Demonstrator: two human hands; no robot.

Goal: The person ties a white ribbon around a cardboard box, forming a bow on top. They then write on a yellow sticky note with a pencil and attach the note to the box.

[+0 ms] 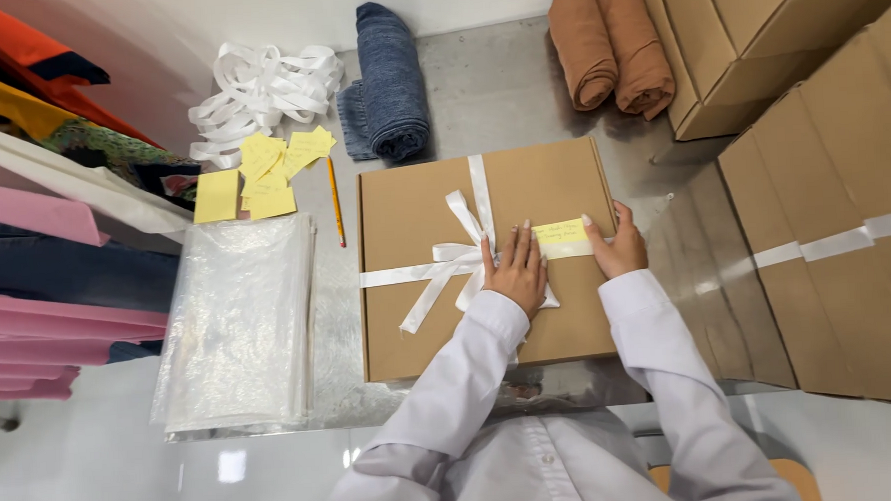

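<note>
We pressed a yellow note (563, 238) flat onto the ribboned box (414, 222) mid-desk, left hand (517, 274) and right hand (616, 245) spread, fingers unclenched, smoothing it beside the bow (463, 252) so it stuck.

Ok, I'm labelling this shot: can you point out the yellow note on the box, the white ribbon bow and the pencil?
Yellow note (562, 238), head view: its middle, between the hands.
White ribbon bow (462, 242), head view: near the knot.
Pencil (335, 199), head view: mid-shaft.
</note>
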